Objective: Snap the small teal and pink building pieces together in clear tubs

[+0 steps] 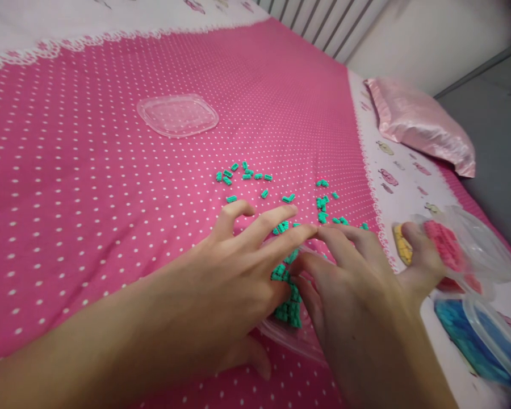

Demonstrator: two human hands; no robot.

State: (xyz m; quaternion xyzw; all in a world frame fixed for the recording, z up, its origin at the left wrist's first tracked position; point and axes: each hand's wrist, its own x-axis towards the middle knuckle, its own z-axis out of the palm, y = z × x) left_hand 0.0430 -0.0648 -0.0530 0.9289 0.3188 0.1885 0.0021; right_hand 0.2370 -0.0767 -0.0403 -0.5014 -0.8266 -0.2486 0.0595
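A clear plastic container (281,335) sits on the bed with a heap of small green building bricks (287,312) inside. Over its left side my left hand (247,267) reaches, fingers apart and bent, no brick visible in them. My right hand (357,289) is over the container's right side, fingers spread and curved, its index finger and thumb down by the bricks. The two hands' fingertips meet or nearly meet above the container. Both hide much of its rim. More green bricks (247,173) lie scattered beyond the hands, with another loose group (322,204) farther right.
A clear lid (177,115) lies on the pink dotted bedsheet (89,170). To the right are a yellow brick pile (402,244), a clear container with pinkish-red bricks (445,244), and one with blue contents (472,341). A pink pillow (421,125) rests near the wall.
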